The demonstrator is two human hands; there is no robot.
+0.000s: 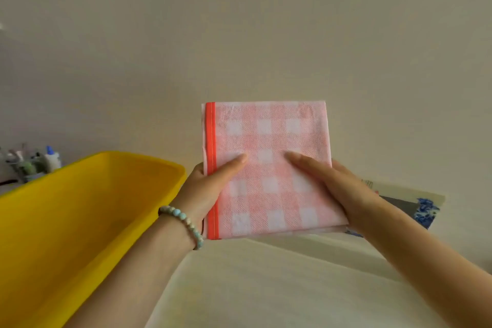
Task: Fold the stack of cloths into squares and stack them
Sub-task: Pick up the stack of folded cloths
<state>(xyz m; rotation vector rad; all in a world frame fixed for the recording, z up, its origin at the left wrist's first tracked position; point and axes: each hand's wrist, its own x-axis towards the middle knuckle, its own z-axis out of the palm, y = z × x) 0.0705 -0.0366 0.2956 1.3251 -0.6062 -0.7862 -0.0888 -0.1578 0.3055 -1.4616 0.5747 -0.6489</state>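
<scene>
1. Cloth (269, 146), pink-and-white checked with an orange strip along its left edge, is folded square and held up in front of me.
2. My left hand (210, 186) and right hand (338, 189) pinch its near corners, thumbs on top.
3. A yellow tub (87, 208) sits left, beside it.

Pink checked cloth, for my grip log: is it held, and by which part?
The folded cloth is held: left hand at its orange-trimmed left edge, right hand at its lower right edge.
</scene>
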